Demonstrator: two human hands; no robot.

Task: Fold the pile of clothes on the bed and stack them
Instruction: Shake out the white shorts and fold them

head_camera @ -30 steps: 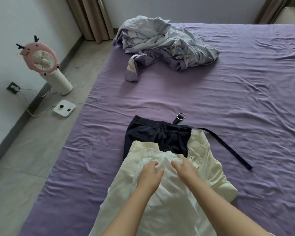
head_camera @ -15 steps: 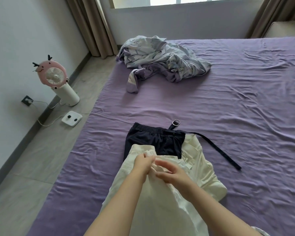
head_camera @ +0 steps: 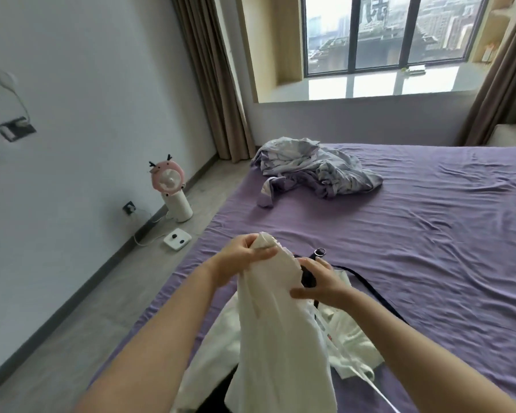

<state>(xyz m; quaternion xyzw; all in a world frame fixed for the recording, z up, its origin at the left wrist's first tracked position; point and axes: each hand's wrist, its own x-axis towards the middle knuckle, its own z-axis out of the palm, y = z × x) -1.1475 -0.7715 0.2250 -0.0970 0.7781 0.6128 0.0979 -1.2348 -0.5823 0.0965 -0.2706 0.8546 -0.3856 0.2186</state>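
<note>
Lifted off the purple bed (head_camera: 429,234) — white garment (head_camera: 277,323), left hand (head_camera: 242,257) pinching, right hand (head_camera: 322,284) gripping.

Both forearms are bare from the frame's lower edge to the wrists, with no sleeve over them. The left hand (head_camera: 241,257) and right hand (head_camera: 322,286) are bare, ungloved.

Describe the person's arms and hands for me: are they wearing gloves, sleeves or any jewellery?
Both arms are bare as far up as the head view shows, with no sleeves in sight. The left hand and the right hand are ungloved. No rings, watch or bracelet show on the visible fingers or wrists.
</note>
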